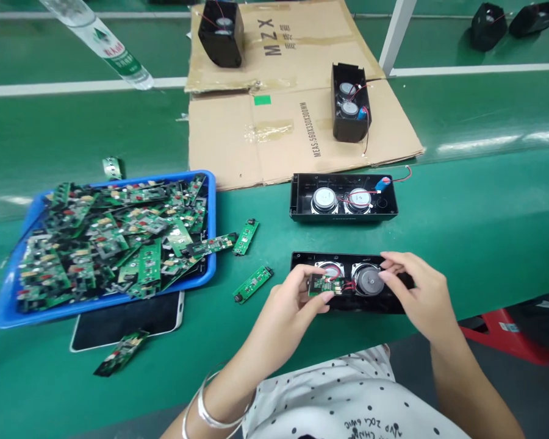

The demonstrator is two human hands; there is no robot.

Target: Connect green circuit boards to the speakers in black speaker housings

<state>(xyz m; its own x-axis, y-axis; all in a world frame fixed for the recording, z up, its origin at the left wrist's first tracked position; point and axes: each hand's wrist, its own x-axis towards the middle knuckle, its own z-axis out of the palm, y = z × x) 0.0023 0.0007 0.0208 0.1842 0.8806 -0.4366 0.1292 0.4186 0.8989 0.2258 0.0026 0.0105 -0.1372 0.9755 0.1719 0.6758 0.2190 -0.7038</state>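
My left hand [293, 305] pinches a small green circuit board [322, 285] between thumb and fingers, above the left part of a black speaker housing [348, 305]. Red wires run from the board across the housing. Two round speaker drivers sit inside; the grey right-hand driver [368, 280] shows fully, while the board and fingers partly cover the left one. At the housing's right end, my right hand [421, 296] has thumb and fingertips drawn close together beside that driver. What they grip, if anything, is too small to make out.
A second housing [297, 216] with drivers lies just behind. Left stands a blue tray [213, 244] heaped with circuit boards, overlapping a phone-like device [128, 323]. Loose boards [253, 285] lie between. More housings [351, 128] rest on flattened cardboard [229, 140]; a water bottle [114, 49] is back left.
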